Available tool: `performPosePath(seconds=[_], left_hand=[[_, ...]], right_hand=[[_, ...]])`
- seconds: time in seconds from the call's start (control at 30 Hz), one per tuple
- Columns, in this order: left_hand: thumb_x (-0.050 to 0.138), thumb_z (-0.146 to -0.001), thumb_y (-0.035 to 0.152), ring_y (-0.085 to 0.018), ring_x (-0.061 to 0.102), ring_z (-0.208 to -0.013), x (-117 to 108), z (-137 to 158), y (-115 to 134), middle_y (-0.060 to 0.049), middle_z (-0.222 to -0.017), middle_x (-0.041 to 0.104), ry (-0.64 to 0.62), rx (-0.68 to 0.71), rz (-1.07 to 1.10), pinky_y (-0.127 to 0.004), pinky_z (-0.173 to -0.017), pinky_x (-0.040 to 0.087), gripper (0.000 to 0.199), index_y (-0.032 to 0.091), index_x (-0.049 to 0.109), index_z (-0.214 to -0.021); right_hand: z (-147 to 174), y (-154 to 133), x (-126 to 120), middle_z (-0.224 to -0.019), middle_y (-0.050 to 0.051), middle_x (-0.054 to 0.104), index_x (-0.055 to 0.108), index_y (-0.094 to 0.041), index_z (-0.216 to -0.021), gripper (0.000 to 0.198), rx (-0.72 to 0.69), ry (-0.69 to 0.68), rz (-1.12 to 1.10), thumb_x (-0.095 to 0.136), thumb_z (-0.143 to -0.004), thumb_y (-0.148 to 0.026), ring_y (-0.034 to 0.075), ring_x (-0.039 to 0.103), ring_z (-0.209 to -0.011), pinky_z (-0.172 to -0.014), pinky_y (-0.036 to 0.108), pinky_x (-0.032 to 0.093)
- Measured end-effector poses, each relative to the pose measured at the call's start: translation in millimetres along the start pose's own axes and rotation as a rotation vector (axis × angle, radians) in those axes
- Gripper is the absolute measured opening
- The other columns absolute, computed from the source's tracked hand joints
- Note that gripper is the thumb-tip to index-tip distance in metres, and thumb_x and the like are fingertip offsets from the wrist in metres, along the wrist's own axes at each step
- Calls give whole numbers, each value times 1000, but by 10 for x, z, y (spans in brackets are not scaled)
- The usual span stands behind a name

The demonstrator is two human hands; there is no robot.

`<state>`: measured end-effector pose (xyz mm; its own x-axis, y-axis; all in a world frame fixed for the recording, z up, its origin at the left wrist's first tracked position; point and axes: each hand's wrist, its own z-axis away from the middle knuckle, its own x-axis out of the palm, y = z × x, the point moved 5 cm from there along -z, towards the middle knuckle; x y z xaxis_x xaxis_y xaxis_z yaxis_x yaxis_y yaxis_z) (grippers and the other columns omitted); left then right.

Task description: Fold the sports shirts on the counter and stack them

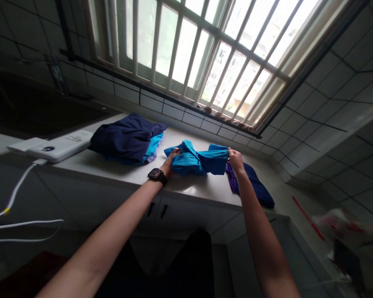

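A bright blue garment, bunched and twisted in its middle, stretches between my two hands over the countertop; its exact kind cannot be made out. My left hand, with a black watch at the wrist, grips the garment's left part. At the other end, my right hand pinches the upper right corner. Left of my left hand lies a heap of dark navy cloth, with blue and lilac cloth showing beneath. Under and beside my right hand are a purple cloth and a folded navy cloth.
A white power bank with a white cable rests on the countertop at left, near a dark sink. A barred window is behind. On the right-hand counter lie a red stick and a blurred plastic bag.
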<state>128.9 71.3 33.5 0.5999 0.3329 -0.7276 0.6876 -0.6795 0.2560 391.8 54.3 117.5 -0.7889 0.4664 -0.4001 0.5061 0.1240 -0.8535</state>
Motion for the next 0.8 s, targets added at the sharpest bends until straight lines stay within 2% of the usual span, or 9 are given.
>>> performPosePath(seconds=[0.17,0.23,0.3,0.37,0.43,0.47,0.57,0.63,0.8], left_hand=[[56,-89,27,-32,62,-112,11,31,25,-16,-120,69,-101,105,-182,-48,-105,41,23,20,71,-104],[50,-94,25,-30,62,-108,-6,36,23,-15,-116,68,-96,98,-196,-47,-103,40,24,20,70,-105],[44,-97,22,-28,62,-104,-18,36,26,-13,-113,68,-87,89,-185,-46,-101,40,27,20,69,-108],[46,-96,21,-29,62,-102,-24,36,37,-13,-112,69,-77,89,-170,-46,-99,40,27,19,69,-110],[50,-92,19,-30,64,-102,-26,35,51,-15,-111,71,-67,91,-166,-48,-98,41,26,18,69,-110],[51,-90,16,-31,64,-103,-26,33,55,-15,-109,72,-62,87,-170,-48,-98,41,26,18,69,-109],[53,-84,11,-32,66,-104,-29,27,42,-15,-104,74,-52,51,-191,-49,-99,40,27,18,68,-105],[54,-83,13,-32,66,-104,-42,26,19,-14,-102,75,-40,18,-198,-49,-100,40,24,18,68,-101],[42,-95,13,-32,66,-99,-90,34,-45,-15,-94,75,6,-67,-224,-48,-97,40,27,18,69,-94]], right_hand=[[87,-50,-17,-89,7,69,51,-23,-73,37,-127,58,-155,40,-95,-50,17,67,-81,-65,24,54],[81,-105,68,-97,8,70,58,-21,-82,34,-144,-61,-84,43,-95,-49,17,68,-82,-66,26,54],[154,-85,261,-108,10,71,65,-19,-104,33,-123,-256,70,51,-95,-48,18,69,-84,-71,29,56],[339,3,520,-122,12,69,62,-19,-129,47,-124,-449,293,64,-92,-48,21,71,-93,-82,32,57],[579,117,773,-135,13,63,58,-22,-141,61,-172,-545,556,74,-88,-45,25,70,-105,-94,34,54],[689,167,877,-140,14,59,58,-23,-143,60,-200,-535,673,73,-89,-43,26,70,-109,-97,35,53],[915,250,1063,-143,14,54,59,-25,-143,45,-232,-359,857,57,-99,-36,29,68,-113,-95,36,54],[978,266,1110,-140,14,54,59,-25,-143,43,-231,-280,871,51,-101,-33,30,66,-115,-94,37,54],[984,262,1078,-140,13,53,60,-24,-142,43,-235,-269,780,41,-103,-27,28,62,-119,-93,36,54]])
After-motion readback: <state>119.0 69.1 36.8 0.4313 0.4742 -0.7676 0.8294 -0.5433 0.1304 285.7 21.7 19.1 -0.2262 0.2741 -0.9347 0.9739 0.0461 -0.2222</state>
